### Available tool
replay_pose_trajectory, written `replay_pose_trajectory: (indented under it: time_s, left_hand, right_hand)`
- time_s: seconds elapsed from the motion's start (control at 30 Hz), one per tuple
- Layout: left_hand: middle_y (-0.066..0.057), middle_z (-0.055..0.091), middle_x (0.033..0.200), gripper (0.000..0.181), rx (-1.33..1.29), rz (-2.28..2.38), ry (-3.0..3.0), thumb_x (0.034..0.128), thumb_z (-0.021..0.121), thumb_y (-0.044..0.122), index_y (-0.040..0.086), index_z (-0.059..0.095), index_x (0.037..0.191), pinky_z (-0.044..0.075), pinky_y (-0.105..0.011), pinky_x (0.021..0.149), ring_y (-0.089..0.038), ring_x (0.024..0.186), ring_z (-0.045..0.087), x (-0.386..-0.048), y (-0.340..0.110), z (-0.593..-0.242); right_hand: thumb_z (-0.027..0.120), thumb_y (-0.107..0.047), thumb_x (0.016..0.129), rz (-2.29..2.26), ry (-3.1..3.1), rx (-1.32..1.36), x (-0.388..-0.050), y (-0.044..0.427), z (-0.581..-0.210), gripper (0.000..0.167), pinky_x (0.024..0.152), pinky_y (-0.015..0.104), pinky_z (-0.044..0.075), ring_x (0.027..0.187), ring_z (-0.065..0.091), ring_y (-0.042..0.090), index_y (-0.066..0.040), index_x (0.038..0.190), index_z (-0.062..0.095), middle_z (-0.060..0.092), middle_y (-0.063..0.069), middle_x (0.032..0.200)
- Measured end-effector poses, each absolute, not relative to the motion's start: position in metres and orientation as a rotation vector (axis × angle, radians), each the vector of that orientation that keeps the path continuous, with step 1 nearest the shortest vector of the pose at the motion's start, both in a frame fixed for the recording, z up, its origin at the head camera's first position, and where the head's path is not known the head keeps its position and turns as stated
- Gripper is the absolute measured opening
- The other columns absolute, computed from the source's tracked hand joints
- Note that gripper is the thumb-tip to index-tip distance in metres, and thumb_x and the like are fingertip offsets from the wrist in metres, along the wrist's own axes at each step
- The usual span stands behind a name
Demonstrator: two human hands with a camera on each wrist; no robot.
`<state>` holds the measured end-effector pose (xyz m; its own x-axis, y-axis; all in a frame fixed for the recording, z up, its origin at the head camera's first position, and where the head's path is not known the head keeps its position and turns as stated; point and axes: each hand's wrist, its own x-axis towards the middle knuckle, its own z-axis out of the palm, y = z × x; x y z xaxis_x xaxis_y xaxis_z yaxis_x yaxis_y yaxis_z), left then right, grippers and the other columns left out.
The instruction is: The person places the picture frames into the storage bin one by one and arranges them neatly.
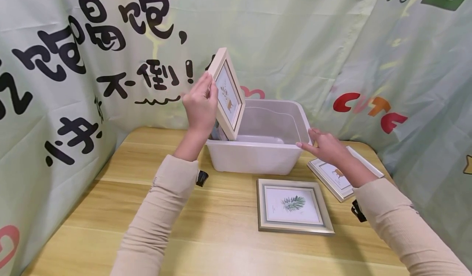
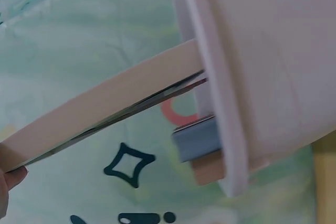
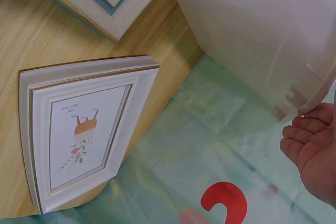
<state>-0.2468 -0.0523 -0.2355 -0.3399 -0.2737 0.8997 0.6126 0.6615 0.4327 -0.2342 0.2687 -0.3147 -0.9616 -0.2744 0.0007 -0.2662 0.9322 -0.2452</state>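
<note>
My left hand (image 1: 200,104) grips a pale wooden picture frame (image 1: 230,98) by its upper left side. The frame stands tilted, its lower end inside the left part of a light grey plastic bin (image 1: 254,157). Its printed picture of a plant in a pot faces right. In the left wrist view the frame's narrow side (image 2: 110,95) leans over the bin rim (image 2: 212,77), near the ends of other frames (image 2: 198,139) in the bin. My right hand (image 1: 328,145) holds the bin's right rim, fingers curled at the edge.
A silvery frame (image 1: 295,206) with a green leaf print lies on the wooden table (image 1: 214,235) before the bin. Partly under my right arm is a white frame (image 1: 332,177); its print (image 3: 84,135) shows in the right wrist view. A printed curtain (image 1: 295,42) hangs behind.
</note>
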Motion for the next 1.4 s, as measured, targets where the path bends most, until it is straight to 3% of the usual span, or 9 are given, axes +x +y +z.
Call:
replay_pose_trajectory:
  time_s: [0.4,0.73,1.03,1.3,1.4]
  left_hand:
    - [-0.022,0.067,0.104,0.018,-0.277,-0.896,-1.74,0.0858,0.059,0.0,-0.008,0.068,0.099,0.052,-0.026,0.087,-0.03,0.1,0.066,-0.255,-0.042,-0.264]
    - [-0.019,0.07,0.1,0.017,-0.285,-0.738,-1.782,0.0834,0.061,-0.001,-0.007,0.071,0.096,0.054,-0.031,0.082,-0.028,0.095,0.068,-0.262,-0.036,-0.289]
    - [-0.017,0.071,0.099,0.015,-0.328,-0.592,-1.862,0.082,0.063,0.0,-0.005,0.07,0.094,0.057,-0.035,0.074,-0.027,0.089,0.069,-0.268,-0.033,-0.314]
    - [-0.019,0.071,0.097,0.008,-0.348,-0.494,-1.895,0.0808,0.064,0.0,-0.005,0.066,0.087,0.053,-0.036,0.049,-0.031,0.068,0.069,-0.27,-0.032,-0.33]
    - [-0.021,0.07,0.099,0.009,-0.376,-0.475,-1.938,0.0803,0.064,-0.001,-0.007,0.065,0.088,0.053,-0.036,0.049,-0.033,0.066,0.068,-0.27,-0.033,-0.335]
  right_hand:
    - [0.048,-0.053,0.09,-0.38,3.043,-0.412,-0.235,0.268,-0.313,0.083,0.101,0.06,0.034,0.13,0.033,0.048,0.008,0.142,0.024,0.027,0.033,0.145]
    - [0.048,-0.053,0.09,-0.396,3.046,-0.407,-0.235,0.268,-0.313,0.084,0.1,0.061,0.034,0.129,0.034,0.048,0.008,0.142,0.024,0.027,0.032,0.145]
    - [0.048,-0.053,0.091,-0.403,3.057,-0.399,-0.234,0.268,-0.313,0.083,0.1,0.061,0.035,0.129,0.034,0.048,0.007,0.142,0.024,0.026,0.032,0.145]
    - [0.047,-0.054,0.09,-0.4,3.05,-0.381,-0.232,0.268,-0.316,0.084,0.1,0.061,0.034,0.129,0.033,0.048,0.007,0.143,0.023,0.025,0.032,0.146]
    - [0.047,-0.055,0.09,-0.405,3.048,-0.374,-0.232,0.268,-0.316,0.084,0.099,0.062,0.034,0.129,0.033,0.048,0.006,0.143,0.023,0.025,0.031,0.146]
